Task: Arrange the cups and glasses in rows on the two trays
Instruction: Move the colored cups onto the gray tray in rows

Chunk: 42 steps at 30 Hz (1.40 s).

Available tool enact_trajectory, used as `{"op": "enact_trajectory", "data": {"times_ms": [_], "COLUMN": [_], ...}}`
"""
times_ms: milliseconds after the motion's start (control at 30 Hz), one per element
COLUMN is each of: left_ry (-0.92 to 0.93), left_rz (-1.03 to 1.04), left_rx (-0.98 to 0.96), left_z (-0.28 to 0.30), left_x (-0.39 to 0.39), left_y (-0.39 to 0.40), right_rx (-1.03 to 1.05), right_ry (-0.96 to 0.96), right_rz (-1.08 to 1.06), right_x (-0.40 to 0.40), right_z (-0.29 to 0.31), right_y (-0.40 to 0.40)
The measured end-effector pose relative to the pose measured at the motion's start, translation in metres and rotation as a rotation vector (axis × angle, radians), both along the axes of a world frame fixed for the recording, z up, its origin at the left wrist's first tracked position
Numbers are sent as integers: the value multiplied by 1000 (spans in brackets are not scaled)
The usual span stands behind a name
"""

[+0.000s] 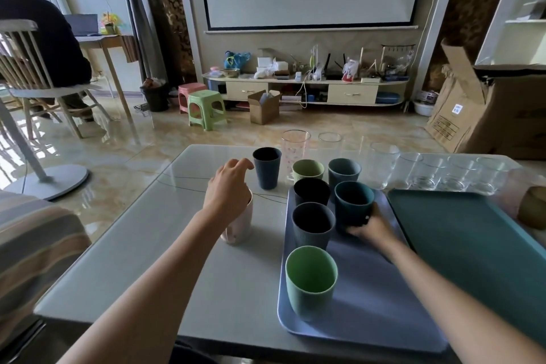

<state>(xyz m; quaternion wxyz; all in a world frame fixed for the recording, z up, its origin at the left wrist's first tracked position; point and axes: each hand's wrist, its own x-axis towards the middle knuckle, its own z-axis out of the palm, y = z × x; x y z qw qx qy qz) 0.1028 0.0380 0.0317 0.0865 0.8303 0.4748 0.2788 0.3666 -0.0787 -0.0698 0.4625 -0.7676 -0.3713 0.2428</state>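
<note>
A lilac tray (369,310) carries a green cup (310,284), a dark grey cup (313,226), a black cup (311,190) and a teal cup (353,205). My right hand (370,226) grips the teal cup from its right side, low on the tray. My left hand (229,186) is over the rim of a pale pink cup (240,227) on the table, with its fingers loosely curled towards a navy cup (267,170) and holding nothing. The teal tray (472,245) to the right is bare.
Behind the lilac tray stand a light green cup (308,170), a grey-blue cup (344,171), a tall dotted glass (295,148) and several clear glasses (443,173). An amber glass (533,208) sits at the far right. A person sits at the far left.
</note>
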Motion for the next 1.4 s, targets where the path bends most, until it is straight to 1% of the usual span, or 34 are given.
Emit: {"op": "enact_trajectory", "data": {"times_ms": [133, 200, 300, 400, 467, 533, 567, 633, 700, 800, 900, 1000, 1067, 1133, 1200, 1267, 1333, 1400], "left_ry": [78, 115, 162, 301, 353, 364, 422, 522, 461, 253, 201, 141, 114, 96, 74, 66, 60, 61], "left_rz": [6, 6, 22, 25, 0, -4, -8, -23, -23, 33, 97, 159, 208, 240, 236, 227, 224, 207], "left_rx": [-46, -71, -70, -92, -184, -308, -290, -193, -155, -155, -77, -41, -19, -3, 27, 50, 48, 59], "left_z": [-7, -11, -12, -12, -16, -20, -23, -29, -35, -33, -25, -26, -31, -34, -32, -33, -33, -35], "left_x": [4, 3, -4, -11, -16, -22, -25, -31, -37, -44, -52, -62, -68, -74, -75, -78, -79, -78], "left_y": [8, 9, 6, -5, -12, -16, -15, -12, -8, -3, 1, 9, 16, 20, 18, 20, 22, 23], "right_rx": [-29, -27, 39, 113, 148, 154, 151, 149, 129, 107, 99, 66, -30, -192, -350, -462, -534, -512], "right_ry": [37, -11, -82, -179, -234, -280, -300, -364, -465, -570, -703, -798, -891, -1002, -1175, -1330, -1371, -1322], "right_rz": [53, 55, -11, -126, -165, -131, -105, -51, -10, 53, 155, 261, 358, 448, 468, 466, 453, 448], "right_x": [7, 14, 23, 23, 17, 9, 3, -8, -19, -35, -50, -67, -77, -86, -89, -90, -92, -92], "right_z": [2, 5, 11, 25, 37, 49, 55, 64, 72, 85, 98, 103, 103, 103, 101, 96, 88, 81], "right_y": [-8, -15, -24, -24, -20, -13, -9, -3, 4, 18, 50, 95, 129, 162, 183, 205, 219, 228]}}
